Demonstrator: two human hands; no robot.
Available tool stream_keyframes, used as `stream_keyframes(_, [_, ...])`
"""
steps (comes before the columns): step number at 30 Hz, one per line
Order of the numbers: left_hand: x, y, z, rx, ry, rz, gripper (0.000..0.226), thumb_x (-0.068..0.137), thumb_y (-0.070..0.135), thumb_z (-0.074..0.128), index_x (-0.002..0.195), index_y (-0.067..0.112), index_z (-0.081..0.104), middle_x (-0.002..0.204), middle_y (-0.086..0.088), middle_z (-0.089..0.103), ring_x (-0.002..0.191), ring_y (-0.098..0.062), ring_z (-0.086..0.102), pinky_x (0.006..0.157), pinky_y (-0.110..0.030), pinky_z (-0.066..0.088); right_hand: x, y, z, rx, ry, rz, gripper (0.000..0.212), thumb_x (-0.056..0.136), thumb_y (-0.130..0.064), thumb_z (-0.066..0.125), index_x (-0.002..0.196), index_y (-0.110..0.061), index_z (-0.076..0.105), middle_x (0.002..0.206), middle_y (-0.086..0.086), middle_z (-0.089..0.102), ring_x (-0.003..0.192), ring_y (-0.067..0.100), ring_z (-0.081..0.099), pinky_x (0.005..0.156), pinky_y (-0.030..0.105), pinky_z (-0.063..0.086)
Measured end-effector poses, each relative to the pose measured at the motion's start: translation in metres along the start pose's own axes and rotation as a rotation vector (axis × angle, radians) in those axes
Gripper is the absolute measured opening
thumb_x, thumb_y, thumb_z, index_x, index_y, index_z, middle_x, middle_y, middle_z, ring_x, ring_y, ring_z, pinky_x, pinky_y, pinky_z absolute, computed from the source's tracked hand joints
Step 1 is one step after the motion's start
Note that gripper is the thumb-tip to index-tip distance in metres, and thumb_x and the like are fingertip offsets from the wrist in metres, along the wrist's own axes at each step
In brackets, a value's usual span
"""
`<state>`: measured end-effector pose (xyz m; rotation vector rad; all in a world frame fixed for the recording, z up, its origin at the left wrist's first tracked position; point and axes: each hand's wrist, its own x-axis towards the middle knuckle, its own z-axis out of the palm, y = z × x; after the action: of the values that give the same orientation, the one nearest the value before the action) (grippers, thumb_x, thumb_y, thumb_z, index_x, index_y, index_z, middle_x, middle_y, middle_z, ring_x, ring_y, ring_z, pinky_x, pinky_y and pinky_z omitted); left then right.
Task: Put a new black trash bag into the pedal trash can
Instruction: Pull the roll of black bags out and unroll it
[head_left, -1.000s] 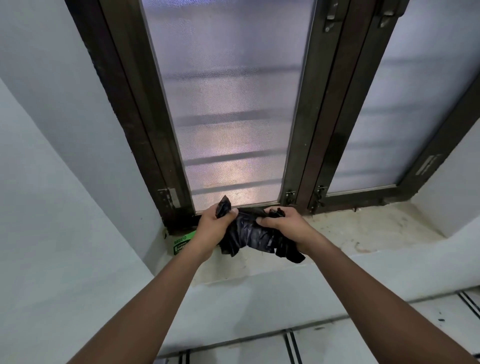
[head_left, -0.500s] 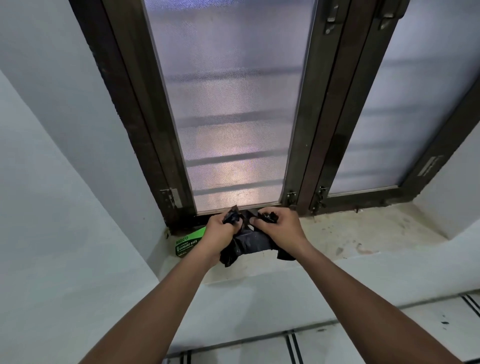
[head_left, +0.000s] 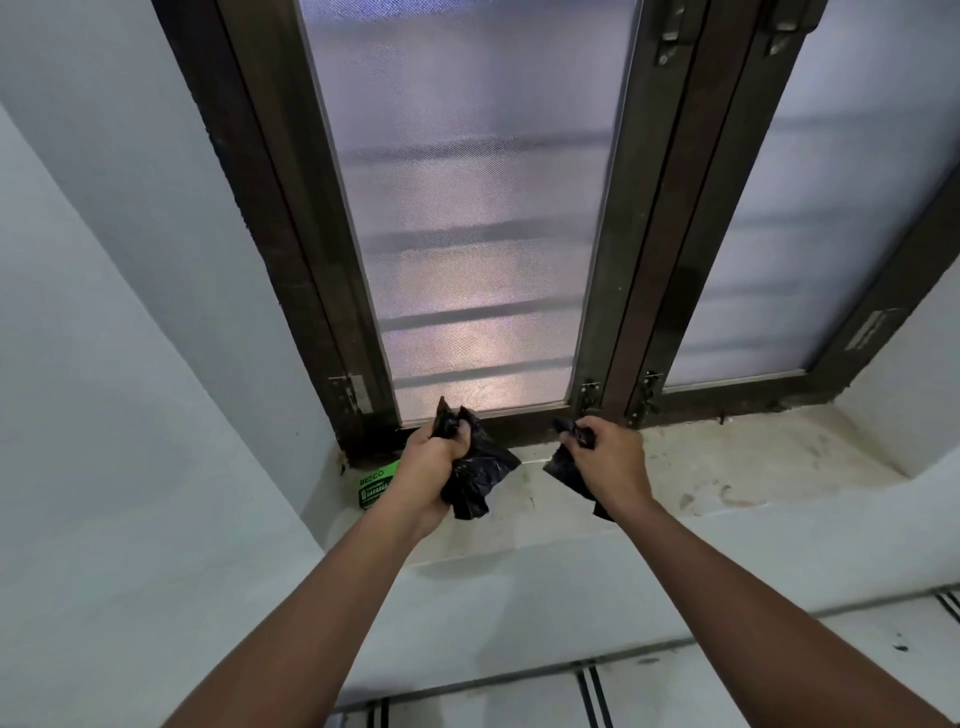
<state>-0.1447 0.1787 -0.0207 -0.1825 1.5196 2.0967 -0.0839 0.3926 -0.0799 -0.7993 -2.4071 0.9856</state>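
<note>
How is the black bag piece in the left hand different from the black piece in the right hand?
The black piece in the left hand looks bigger and hangs out below the left hand; the black piece in the right hand is smaller and mostly hidden behind the right hand. The left one pokes up above the fist in two points; the right one shows only a small nub. Both are crumpled shiny black plastic, gripped tight above the windowsill.

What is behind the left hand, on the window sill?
Behind the left hand a green box lies on the window sill, in the corner by the frame. Only its left end shows, printed "BECO" and "GARBAGE"; the wrist covers the rest. The hand grips a black bag piece.
</note>
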Motion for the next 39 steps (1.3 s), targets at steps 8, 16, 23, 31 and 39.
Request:
stream_keyframes(8, [0.001, 0.006, -0.008, 0.143, 0.034, -0.014, 0.010, 0.099, 0.010, 0.063, 0.101, 0.013, 0.072, 0.092, -0.011, 0.075, 0.080, -0.026, 0.074, 0.066, -0.036, 0.061, 0.013, 0.020, -0.011, -0.373, 0.001, -0.137, 0.011, 0.093, -0.023, 0.068, 0.099, -0.015, 0.073, 0.091, 0.008, 0.071, 0.079, 0.026, 0.068, 0.062, 0.029, 0.050])
stream_keyframes(16, [0.020, 0.007, -0.019, 1.273, -0.284, 0.237, 0.038, 0.058, 0.059, 0.091, 0.079, 0.030, 0.077, 0.077, 0.011, 0.075, 0.073, -0.004, 0.070, 0.063, -0.017, 0.052, 0.017, -0.012, -0.042, 0.023, -1.172, 0.132, 0.054, 0.064, -0.074, 0.080, 0.091, -0.028, 0.083, 0.064, -0.013, 0.061, 0.056, 0.007, 0.050, 0.051, 0.021, 0.039])
stream_keyframes(23, [0.021, 0.006, -0.015, 0.945, -0.438, 0.018, 0.045, 0.081, 0.067, 0.069, 0.080, 0.022, 0.077, 0.071, -0.002, 0.056, 0.060, -0.016, 0.052, 0.058, -0.028, 0.047, 0.003, -0.007, -0.024, 1.383, -1.006, 0.486, 0.025, 0.101, -0.042, 0.052, 0.094, -0.020, 0.060, 0.131, -0.004, 0.068, 0.053, 0.006, 0.035, 0.047, 0.018, 0.025])
stream_keyframes(31, [0.013, -0.017, 0.011, -0.169, -0.395, -0.100, 0.043, 0.099, 0.042, 0.055, 0.072, 0.015, 0.074, 0.090, -0.004, 0.073, 0.082, -0.019, 0.070, 0.075, -0.035, 0.056, -0.005, -0.029, -0.003, 1.337, -0.686, 0.595, 0.028, 0.095, -0.038, 0.058, 0.075, -0.018, 0.057, 0.061, -0.003, 0.047, 0.058, 0.013, 0.055, 0.048, 0.022, 0.043])
stream_keyframes(39, [0.013, -0.020, 0.043, -0.332, -0.140, -0.105, 0.035, 0.108, 0.021, 0.044, 0.076, 0.010, 0.052, 0.069, -0.006, 0.050, 0.072, -0.022, 0.055, 0.086, -0.037, 0.051, -0.004, -0.053, 0.001, 1.597, -0.477, 0.607, 0.037, 0.104, -0.032, 0.050, 0.074, -0.010, 0.051, 0.055, 0.003, 0.048, 0.049, 0.017, 0.054, 0.058, 0.031, 0.055])
